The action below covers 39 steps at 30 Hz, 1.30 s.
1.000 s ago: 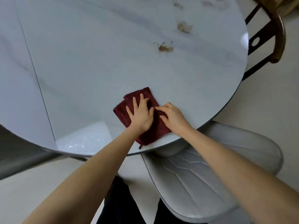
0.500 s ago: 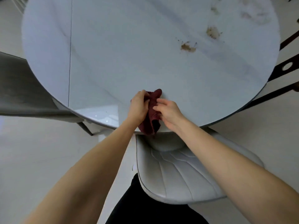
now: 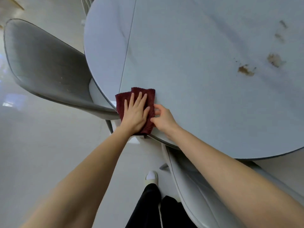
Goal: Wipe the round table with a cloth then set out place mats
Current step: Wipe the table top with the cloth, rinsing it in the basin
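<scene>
At frame centre, the left hand [image 3: 135,113] presses flat, fingers straight, on the dark red cloth [image 3: 150,97] at the round table [image 3: 189,55] edge. The right hand [image 3: 163,118] pinches the cloth's right edge (fingers curled). Brown stains [image 3: 245,70] sit upper right.

Two grey chairs [image 3: 47,66] stand on a glossy pale floor [image 3: 49,153].

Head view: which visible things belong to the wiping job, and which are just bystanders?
Job:
round table
dark red cloth
brown stains
left hand, flat on the cloth
right hand, pinching the cloth's edge

Bystanders:
grey chair
white chair
</scene>
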Each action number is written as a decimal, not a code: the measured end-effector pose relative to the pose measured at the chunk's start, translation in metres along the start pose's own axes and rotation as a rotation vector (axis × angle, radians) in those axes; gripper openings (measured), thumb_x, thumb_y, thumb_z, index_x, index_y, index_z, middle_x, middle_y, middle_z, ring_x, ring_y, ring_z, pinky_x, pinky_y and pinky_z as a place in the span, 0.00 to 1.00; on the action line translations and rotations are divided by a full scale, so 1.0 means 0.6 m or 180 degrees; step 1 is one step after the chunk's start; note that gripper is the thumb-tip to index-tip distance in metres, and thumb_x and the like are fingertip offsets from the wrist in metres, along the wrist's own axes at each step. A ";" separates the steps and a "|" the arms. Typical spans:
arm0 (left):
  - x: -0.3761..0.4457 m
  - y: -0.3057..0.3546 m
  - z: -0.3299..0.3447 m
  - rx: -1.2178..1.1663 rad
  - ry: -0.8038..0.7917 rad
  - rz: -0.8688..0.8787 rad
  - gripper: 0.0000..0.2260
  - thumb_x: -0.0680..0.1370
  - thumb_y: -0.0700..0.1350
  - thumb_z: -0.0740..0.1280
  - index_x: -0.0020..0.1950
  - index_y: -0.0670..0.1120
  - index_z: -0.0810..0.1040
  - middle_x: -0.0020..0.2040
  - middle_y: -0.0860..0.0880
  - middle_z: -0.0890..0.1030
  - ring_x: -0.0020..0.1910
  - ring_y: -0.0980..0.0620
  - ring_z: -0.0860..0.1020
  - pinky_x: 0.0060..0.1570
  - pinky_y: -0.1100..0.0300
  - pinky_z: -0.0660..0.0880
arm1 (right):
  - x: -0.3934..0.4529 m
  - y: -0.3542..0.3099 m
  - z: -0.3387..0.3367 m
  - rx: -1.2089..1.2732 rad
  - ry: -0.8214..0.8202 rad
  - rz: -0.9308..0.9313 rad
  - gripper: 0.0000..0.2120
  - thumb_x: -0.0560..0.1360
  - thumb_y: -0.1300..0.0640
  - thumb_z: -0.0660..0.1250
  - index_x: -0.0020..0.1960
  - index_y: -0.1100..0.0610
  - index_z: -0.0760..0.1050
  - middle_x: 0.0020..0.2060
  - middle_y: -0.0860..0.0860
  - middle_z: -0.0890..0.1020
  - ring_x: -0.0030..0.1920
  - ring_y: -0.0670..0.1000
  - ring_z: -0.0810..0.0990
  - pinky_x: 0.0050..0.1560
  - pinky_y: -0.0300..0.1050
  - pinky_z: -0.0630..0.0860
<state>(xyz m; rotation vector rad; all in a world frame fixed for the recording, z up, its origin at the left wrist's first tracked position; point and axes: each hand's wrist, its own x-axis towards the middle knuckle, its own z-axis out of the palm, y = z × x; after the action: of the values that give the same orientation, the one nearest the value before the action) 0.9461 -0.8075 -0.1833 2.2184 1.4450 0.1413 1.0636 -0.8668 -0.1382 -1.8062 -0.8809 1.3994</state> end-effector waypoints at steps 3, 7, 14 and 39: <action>0.019 -0.007 0.053 0.0913 0.0030 0.0115 0.31 0.79 0.60 0.39 0.80 0.49 0.46 0.79 0.45 0.44 0.77 0.41 0.41 0.73 0.43 0.37 | 0.025 0.041 -0.012 -0.0833 0.0321 -0.0171 0.24 0.74 0.70 0.62 0.70 0.62 0.70 0.60 0.58 0.79 0.58 0.56 0.79 0.63 0.49 0.74; 0.035 -0.004 0.083 0.1040 0.0090 0.0136 0.31 0.78 0.59 0.39 0.79 0.48 0.45 0.79 0.41 0.44 0.77 0.36 0.42 0.74 0.40 0.41 | 0.046 0.074 -0.024 -0.1420 0.0486 -0.0487 0.23 0.75 0.66 0.63 0.70 0.59 0.71 0.58 0.58 0.76 0.54 0.55 0.77 0.59 0.39 0.70; 0.010 0.114 0.151 0.0931 0.0011 0.0131 0.30 0.78 0.58 0.39 0.79 0.49 0.44 0.78 0.39 0.44 0.76 0.35 0.42 0.73 0.39 0.41 | 0.004 0.121 -0.131 -0.1622 0.0597 -0.0378 0.22 0.75 0.69 0.62 0.68 0.60 0.74 0.56 0.58 0.77 0.51 0.52 0.75 0.55 0.33 0.67; 0.050 0.627 0.396 0.0321 0.0639 -0.1938 0.31 0.81 0.62 0.46 0.80 0.48 0.42 0.79 0.42 0.40 0.77 0.41 0.38 0.74 0.42 0.37 | 0.018 0.268 -0.711 -0.2937 0.0476 -0.1641 0.17 0.79 0.64 0.60 0.66 0.63 0.74 0.67 0.58 0.74 0.70 0.56 0.70 0.71 0.48 0.62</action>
<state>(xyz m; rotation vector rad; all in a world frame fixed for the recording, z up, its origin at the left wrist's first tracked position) 1.3538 -0.9831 -0.2280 1.7726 2.2096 0.0867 1.4985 -0.9907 -0.1963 -2.0236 -1.9433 0.5222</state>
